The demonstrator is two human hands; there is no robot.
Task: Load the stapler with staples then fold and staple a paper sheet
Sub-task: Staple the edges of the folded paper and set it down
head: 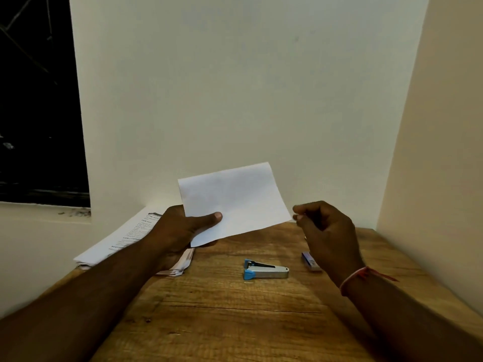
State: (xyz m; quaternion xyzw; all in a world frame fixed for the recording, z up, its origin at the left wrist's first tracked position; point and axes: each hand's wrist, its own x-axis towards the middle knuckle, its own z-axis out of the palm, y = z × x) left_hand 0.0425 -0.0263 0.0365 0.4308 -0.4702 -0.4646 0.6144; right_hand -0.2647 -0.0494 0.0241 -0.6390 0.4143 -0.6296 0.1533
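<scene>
My left hand (183, 228) holds a folded white paper sheet (232, 202) up above the table, thumb on top near its lower left corner. My right hand (326, 231) hovers with fingers curled and thumb against the forefinger, its fingertips right beside the sheet's right corner; no grip on the paper shows. A small silver stapler with a blue end (265, 269) lies flat on the wooden table (222, 322), below the sheet and between my hands. A small blue staple box (311, 261) lies to the stapler's right, partly hidden by my right wrist.
A stack of printed papers (122, 236) lies at the table's back left, under my left forearm. Walls close in the table behind and on the right. A dark window (39, 100) is at the far left.
</scene>
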